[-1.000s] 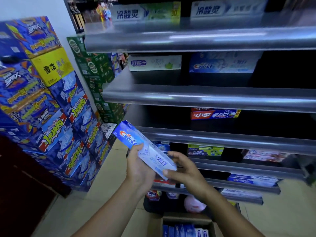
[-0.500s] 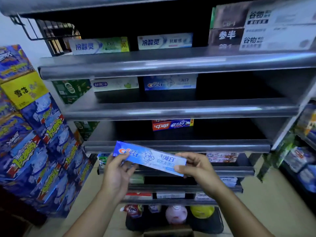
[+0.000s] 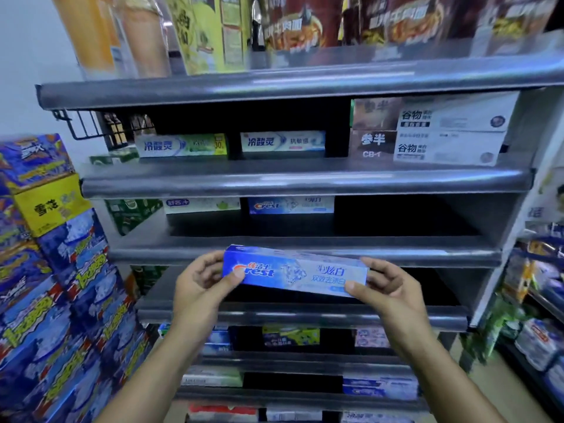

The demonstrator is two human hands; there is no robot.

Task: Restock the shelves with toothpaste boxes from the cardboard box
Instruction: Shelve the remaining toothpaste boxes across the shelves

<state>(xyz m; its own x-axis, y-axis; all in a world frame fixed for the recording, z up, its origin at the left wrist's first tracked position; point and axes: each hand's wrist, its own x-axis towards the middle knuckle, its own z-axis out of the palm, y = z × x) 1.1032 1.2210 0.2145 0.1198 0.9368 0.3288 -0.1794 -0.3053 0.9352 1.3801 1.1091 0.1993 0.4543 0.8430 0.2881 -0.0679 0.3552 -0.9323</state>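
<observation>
Toothpaste box [image 3: 296,271] — a blue Crest one — sits roughly level in mid-air in front of the shelving, lengthwise, logo facing the camera. The person's left hand [image 3: 198,285] pinches the logo end, thumb on the front face and fingers curled behind. The right hand [image 3: 389,285] grips the other end the same way, thumb at the lower corner. In view the box overlaps the front lip of the third shelf [image 3: 427,250] down — can't tell whether it actually touches.

Further back on that shelf there's a matching Crest box [image 3: 291,205] just beside a pale green-and-white box [image 3: 201,204]. The shelf above carries two teal-lettered boxes [image 3: 183,145] and some grey-white cartons [image 3: 442,132] on the right. Up top are blurry noodle cups [image 3: 305,22]. Off to the left stands a tall stack of blue drink cases [image 3: 61,300] with one yellow case [image 3: 45,206] in it.
</observation>
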